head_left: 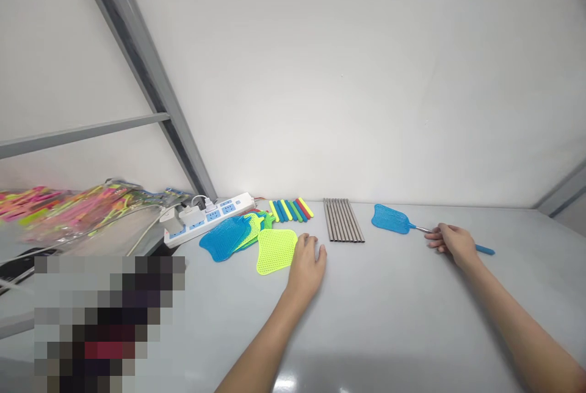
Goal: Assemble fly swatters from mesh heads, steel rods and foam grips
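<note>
My left hand (pixel 307 266) lies over the right end of a yellow-green mesh fly swatter head (pixel 276 251), its fingers bent round the covered neck. To the right, my right hand (pixel 454 243) holds a blue fly swatter (pixel 391 219) by its metal rod, low over the table. The blue handle end sticks out past the wrist. Between my hands, several metal tubes (pixel 343 221) lie side by side. A row of coloured handle grips (pixel 291 210) sits behind my left hand. More swatter heads (pixel 225 238), blue and green, overlap in a pile on the left.
A white power strip (pixel 215 218) with plugged-in adapters stands behind the pile. Clear bags of coloured pieces (pixel 86 204) lie far left beyond a grey metal frame (pixel 141 57). A white wall (pixel 366 75) closes off the grey table's (pixel 366 313) back. Blurred blocks cover the lower left.
</note>
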{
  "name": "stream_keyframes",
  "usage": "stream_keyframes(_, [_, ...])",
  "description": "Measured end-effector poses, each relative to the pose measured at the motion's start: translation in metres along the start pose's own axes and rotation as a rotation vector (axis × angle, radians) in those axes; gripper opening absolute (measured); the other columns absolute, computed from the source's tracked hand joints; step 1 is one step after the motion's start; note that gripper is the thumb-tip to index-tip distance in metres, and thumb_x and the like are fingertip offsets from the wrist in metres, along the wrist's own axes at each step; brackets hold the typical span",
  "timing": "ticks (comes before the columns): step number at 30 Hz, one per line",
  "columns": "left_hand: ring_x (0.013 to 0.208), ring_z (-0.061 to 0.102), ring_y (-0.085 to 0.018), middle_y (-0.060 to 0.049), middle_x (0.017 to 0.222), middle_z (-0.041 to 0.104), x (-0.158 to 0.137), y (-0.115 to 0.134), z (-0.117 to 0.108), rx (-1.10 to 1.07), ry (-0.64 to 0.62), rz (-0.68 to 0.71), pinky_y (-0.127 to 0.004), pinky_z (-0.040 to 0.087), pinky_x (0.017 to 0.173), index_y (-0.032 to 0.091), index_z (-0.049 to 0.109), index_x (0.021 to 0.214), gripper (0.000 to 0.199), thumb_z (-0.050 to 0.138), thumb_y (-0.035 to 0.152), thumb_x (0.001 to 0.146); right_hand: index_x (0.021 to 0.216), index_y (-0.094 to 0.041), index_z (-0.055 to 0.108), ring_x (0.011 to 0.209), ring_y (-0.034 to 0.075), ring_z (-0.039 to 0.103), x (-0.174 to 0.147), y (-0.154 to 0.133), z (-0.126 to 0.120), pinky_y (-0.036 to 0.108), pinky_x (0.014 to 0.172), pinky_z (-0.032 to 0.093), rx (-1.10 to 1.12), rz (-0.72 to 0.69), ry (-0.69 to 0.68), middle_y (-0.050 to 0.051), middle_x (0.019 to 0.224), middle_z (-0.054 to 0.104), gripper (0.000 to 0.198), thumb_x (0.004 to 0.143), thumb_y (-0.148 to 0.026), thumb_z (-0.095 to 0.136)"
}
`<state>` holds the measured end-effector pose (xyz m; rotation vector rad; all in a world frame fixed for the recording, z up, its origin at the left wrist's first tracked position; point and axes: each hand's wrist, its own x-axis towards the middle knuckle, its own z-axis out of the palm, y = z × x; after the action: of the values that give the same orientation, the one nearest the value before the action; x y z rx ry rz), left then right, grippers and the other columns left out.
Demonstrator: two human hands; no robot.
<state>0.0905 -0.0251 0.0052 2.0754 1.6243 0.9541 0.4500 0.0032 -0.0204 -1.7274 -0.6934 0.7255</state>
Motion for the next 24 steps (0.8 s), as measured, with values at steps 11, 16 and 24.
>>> stream_keyframes(11, [0.106, 0.041, -0.016, -0.007, 0.107, 0.043, -0.013, 0.018, 0.005, -0.135, -0.119, 0.069, -0.029, 0.033, 0.091, 0.02, 0.049, 0.093, 0.022, 0.034, 0.03, 0.081, 0.07, -0.012, 0.056, 0.037, 0.014, 0.053, 0.031, -0.006, 0.001, 0.02, 0.027, 0.032, -0.201, -0.075, -0.151, 0.011, 0.058, 0.062, 0.022, 0.066, -0.032, 0.05])
stream_keyframes(16, [0.107, 0.039, -0.017, -0.007, 0.109, 0.042, -0.014, 0.021, 0.002, -0.19, -0.167, 0.037, -0.03, 0.031, 0.092, 0.02, 0.048, 0.093, 0.022, 0.033, 0.03, 0.081, 0.071, -0.012, 0.058, 0.042, 0.012, 0.052, 0.04, -0.007, 0.002, 0.019, 0.031, 0.033, -0.244, -0.13, -0.16, 0.011, 0.064, 0.063, 0.03, 0.067, -0.039, 0.048])
stream_keyframes(24, [0.106, 0.04, -0.016, -0.006, 0.107, 0.042, -0.015, 0.021, 0.001, -0.226, -0.162, 0.019, -0.029, 0.031, 0.092, 0.02, 0.048, 0.092, 0.021, 0.033, 0.03, 0.081, 0.067, -0.014, 0.062, 0.054, 0.015, 0.052, 0.063, -0.009, 0.018, 0.021, 0.039, 0.035, -0.298, -0.203, -0.101, 0.007, 0.064, 0.06, 0.028, 0.062, -0.039, 0.051])
